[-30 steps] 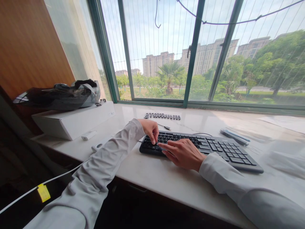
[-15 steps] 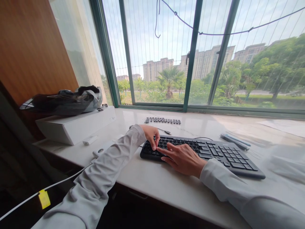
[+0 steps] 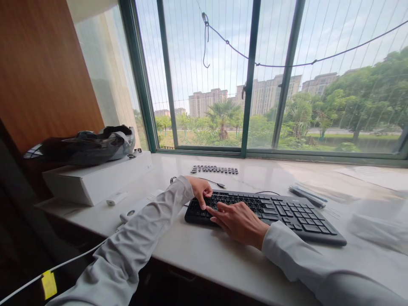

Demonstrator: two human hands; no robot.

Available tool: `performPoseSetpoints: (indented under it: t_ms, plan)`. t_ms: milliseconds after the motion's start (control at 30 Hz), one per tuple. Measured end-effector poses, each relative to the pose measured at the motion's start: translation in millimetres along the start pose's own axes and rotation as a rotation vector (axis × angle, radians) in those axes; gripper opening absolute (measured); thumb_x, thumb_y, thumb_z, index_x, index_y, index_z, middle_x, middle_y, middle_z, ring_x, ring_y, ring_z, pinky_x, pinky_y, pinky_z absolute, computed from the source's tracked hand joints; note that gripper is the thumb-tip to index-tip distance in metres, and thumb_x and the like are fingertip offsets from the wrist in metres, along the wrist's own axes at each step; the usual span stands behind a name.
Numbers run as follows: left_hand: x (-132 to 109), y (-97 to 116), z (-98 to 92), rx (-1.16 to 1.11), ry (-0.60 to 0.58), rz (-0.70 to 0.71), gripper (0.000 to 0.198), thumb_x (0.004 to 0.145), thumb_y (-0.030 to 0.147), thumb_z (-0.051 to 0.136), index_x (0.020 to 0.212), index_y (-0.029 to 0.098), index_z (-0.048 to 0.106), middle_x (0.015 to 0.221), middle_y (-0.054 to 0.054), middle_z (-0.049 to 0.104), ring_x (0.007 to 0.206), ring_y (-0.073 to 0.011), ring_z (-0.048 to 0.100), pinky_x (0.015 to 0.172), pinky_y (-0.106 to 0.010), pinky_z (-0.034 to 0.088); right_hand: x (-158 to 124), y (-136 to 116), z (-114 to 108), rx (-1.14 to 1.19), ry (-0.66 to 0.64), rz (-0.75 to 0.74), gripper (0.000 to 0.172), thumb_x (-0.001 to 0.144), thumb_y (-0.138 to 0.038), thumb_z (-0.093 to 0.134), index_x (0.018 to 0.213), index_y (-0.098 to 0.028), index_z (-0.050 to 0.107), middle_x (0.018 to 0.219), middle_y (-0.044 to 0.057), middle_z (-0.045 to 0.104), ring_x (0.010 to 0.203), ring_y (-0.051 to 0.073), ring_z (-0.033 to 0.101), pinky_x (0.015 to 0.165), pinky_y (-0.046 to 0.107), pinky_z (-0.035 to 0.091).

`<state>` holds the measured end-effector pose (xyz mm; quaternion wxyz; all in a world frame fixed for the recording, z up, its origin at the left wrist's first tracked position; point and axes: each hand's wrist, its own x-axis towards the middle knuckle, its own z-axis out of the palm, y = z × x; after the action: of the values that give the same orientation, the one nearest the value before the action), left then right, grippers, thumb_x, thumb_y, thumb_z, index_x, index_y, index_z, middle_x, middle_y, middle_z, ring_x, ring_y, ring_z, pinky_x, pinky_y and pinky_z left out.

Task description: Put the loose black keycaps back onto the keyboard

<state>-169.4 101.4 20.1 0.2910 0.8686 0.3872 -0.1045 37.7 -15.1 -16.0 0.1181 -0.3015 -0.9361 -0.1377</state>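
Note:
A black keyboard [image 3: 280,212] lies on the pale marble sill [image 3: 204,250], its cable running off behind it. At the keyboard's left end my left hand [image 3: 200,190] has its fingers curled down and its fingertips pressed onto the keys; whether they hold anything is hidden. My right hand [image 3: 239,222] lies beside it, fingers stretched out to the left and resting flat on the lower key rows, almost touching the left fingertips. Two rows of loose dark keycaps [image 3: 214,170] are laid out behind the keyboard near the window.
At the left a white box [image 3: 95,182] carries a dark bag [image 3: 84,146]. In front of it are a small white stick [image 3: 116,198] and a white device [image 3: 135,209] with a cable. Pens [image 3: 306,196] and paper [image 3: 376,176] are at the right. The window frame [image 3: 248,85] bounds the back.
The view has tilted, so everything sits lower in the picture. Both hands stay at the keyboard's left end; the right fingertips have crept slightly closer to the left hand.

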Motion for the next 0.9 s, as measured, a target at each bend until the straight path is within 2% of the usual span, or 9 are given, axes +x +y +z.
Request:
performPoseSetpoints:
  t_ms: [233, 433, 733, 900]
  plan:
    - [1.0, 4.8, -2.0, 0.019, -0.024, -0.053, 0.056, 0.044, 0.043, 0.082, 0.059, 0.019, 0.034, 0.047, 0.010, 0.029, 0.052, -0.0084, 0.025, 0.053, -0.025, 0.019, 1.3, -3.0, -0.1, -0.007, 0.012, -0.021, 0.039, 0.099, -0.039, 0.022, 0.122, -0.025, 0.050, 0.084, 0.002, 0.060, 0.059, 0.010, 0.056, 0.049, 0.029, 0.017]
    - [4.2, 1.5, -1.8, 0.028, -0.036, -0.039, 0.055, 0.045, 0.043, 0.082, 0.058, 0.019, 0.034, 0.047, 0.010, 0.031, 0.051, -0.0083, 0.025, 0.052, -0.026, 0.019, 1.6, -3.7, 3.9, -0.018, 0.021, -0.037, 0.039, 0.099, -0.039, 0.022, 0.126, -0.024, 0.047, 0.086, 0.002, 0.061, 0.061, 0.012, 0.058, 0.050, 0.028, 0.019]
    - [1.0, 13.0, -2.4, 0.128, 0.004, -0.033, 0.052, 0.046, 0.041, 0.081, 0.057, 0.019, 0.036, 0.046, 0.010, 0.031, 0.050, -0.0084, 0.026, 0.051, -0.026, 0.020, 2.2, -4.8, 4.2, -0.054, -0.004, -0.061, 0.040, 0.099, -0.037, 0.022, 0.131, -0.024, 0.043, 0.091, 0.004, 0.062, 0.064, 0.013, 0.060, 0.049, 0.028, 0.026]
    - [3.0, 11.7, -2.2, 0.136, -0.004, -0.008, 0.051, 0.047, 0.041, 0.081, 0.057, 0.019, 0.036, 0.045, 0.010, 0.031, 0.050, -0.0088, 0.027, 0.051, -0.026, 0.020, 2.0, -5.7, 4.7, -0.038, -0.028, -0.047, 0.039, 0.099, -0.037, 0.023, 0.130, -0.022, 0.043, 0.093, 0.005, 0.062, 0.066, 0.013, 0.060, 0.050, 0.028, 0.029]
